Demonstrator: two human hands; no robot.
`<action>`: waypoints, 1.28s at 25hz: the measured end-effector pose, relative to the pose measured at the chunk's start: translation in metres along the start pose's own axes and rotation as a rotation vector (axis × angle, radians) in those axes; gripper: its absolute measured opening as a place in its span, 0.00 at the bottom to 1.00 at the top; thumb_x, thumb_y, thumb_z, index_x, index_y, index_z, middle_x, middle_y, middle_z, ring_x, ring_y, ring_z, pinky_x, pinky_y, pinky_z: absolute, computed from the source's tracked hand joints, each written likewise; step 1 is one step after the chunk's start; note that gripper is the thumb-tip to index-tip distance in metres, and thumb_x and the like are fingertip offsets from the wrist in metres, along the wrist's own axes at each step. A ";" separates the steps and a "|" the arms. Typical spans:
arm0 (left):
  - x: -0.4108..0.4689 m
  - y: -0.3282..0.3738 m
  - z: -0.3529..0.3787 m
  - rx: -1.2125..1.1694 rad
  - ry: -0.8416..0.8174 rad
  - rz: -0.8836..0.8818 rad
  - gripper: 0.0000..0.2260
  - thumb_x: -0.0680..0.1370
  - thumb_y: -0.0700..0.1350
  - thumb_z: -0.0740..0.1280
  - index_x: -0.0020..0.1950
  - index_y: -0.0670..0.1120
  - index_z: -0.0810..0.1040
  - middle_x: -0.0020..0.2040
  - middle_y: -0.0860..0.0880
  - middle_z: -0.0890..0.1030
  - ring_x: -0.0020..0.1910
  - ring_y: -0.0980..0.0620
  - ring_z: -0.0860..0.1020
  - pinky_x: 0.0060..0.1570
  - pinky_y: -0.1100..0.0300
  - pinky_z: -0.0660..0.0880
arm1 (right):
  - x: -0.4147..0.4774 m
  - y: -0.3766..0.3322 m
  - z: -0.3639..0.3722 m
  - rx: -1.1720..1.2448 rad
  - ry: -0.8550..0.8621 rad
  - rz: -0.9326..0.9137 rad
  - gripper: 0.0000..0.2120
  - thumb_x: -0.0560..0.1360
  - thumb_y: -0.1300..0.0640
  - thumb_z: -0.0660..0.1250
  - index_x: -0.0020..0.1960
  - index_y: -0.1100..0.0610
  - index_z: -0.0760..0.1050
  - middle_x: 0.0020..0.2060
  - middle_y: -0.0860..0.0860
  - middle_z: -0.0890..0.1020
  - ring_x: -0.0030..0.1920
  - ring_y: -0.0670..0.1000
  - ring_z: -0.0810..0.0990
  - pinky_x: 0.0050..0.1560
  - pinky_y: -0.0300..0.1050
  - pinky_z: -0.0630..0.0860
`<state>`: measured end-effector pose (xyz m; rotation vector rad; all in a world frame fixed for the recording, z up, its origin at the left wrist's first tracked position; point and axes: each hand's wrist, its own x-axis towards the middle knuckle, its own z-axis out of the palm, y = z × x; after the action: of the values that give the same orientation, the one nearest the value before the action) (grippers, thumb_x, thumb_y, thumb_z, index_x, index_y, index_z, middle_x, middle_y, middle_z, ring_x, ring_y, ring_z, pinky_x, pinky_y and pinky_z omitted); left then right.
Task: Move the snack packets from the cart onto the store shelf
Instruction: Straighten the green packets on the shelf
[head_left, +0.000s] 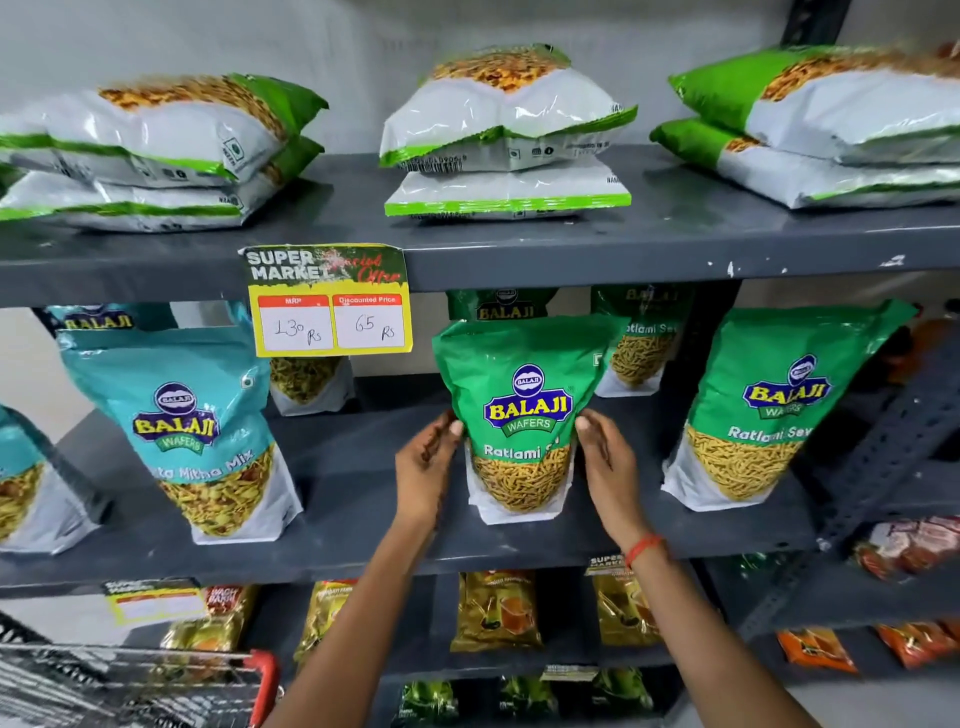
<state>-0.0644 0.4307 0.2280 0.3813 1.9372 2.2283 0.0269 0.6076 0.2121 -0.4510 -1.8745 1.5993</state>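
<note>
Currently, your left hand (426, 467) and right hand (608, 462) press flat against opposite sides of one green Ratlami Sev packet (519, 415), fingers spread, standing upright on the middle shelf (363, 499). Beside it: teal mix packet (192, 431) left, second green packet (769, 410) right. Cart (156, 680) lower left.

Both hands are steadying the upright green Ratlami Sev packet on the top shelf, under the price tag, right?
Not the top shelf. The head view shows the left hand and right hand flanking the upright green Ratlami Sev packet on the middle grey shelf, right of the yellow price tag.
</note>
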 end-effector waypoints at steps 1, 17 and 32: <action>0.004 0.002 0.002 -0.010 0.026 0.018 0.14 0.75 0.40 0.66 0.61 0.40 0.76 0.57 0.45 0.80 0.56 0.48 0.79 0.61 0.52 0.74 | 0.005 -0.002 0.002 -0.001 0.012 -0.023 0.10 0.78 0.60 0.59 0.57 0.62 0.74 0.48 0.46 0.80 0.44 0.29 0.78 0.45 0.24 0.73; 0.003 0.006 0.021 0.193 0.180 0.124 0.16 0.79 0.44 0.61 0.66 0.44 0.72 0.63 0.46 0.77 0.61 0.51 0.75 0.65 0.48 0.72 | 0.012 0.002 0.003 0.022 0.279 -0.079 0.08 0.79 0.60 0.57 0.55 0.58 0.72 0.49 0.52 0.80 0.49 0.40 0.78 0.52 0.32 0.73; -0.050 -0.071 0.240 0.409 -0.412 -0.006 0.45 0.68 0.38 0.74 0.75 0.44 0.48 0.75 0.47 0.60 0.72 0.52 0.61 0.63 0.67 0.63 | -0.008 0.056 -0.182 -0.159 0.296 0.118 0.55 0.62 0.23 0.55 0.76 0.57 0.43 0.77 0.54 0.51 0.76 0.49 0.50 0.73 0.41 0.48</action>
<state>0.0512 0.6539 0.1845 0.8124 2.1263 1.5707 0.1436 0.7517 0.1681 -0.8336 -1.7791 1.3742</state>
